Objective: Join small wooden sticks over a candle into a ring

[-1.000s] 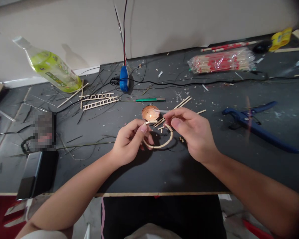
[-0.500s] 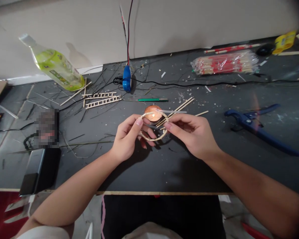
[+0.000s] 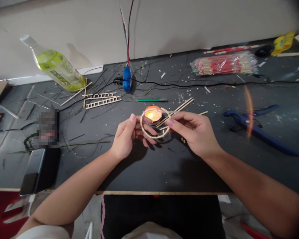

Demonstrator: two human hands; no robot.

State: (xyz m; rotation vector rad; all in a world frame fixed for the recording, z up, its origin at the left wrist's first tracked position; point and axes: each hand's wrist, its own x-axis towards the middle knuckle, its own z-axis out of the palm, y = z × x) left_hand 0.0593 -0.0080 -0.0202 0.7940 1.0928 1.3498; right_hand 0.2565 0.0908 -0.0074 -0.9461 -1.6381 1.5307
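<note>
Okay, from my end the tealight (image 3: 152, 113) sits just past my left hand (image 3: 126, 139), its cup glowing orange around a lit flame. My left fingers (image 3: 137, 127) are curled, gripping a stick ring (image 3: 154, 136), and my right hand (image 3: 195, 132) is closed in a pinch on the ring's right side. The flame shows through the ring, though I can't tell whether they touch. Compared with a second ago, the ring has risen from below the flame to around it. Beyond my left hand a bottle (image 3: 57, 71) of green liquid lies on its side; beyond my right, a plastic bag (image 3: 223, 64) holds sticks.
</note>
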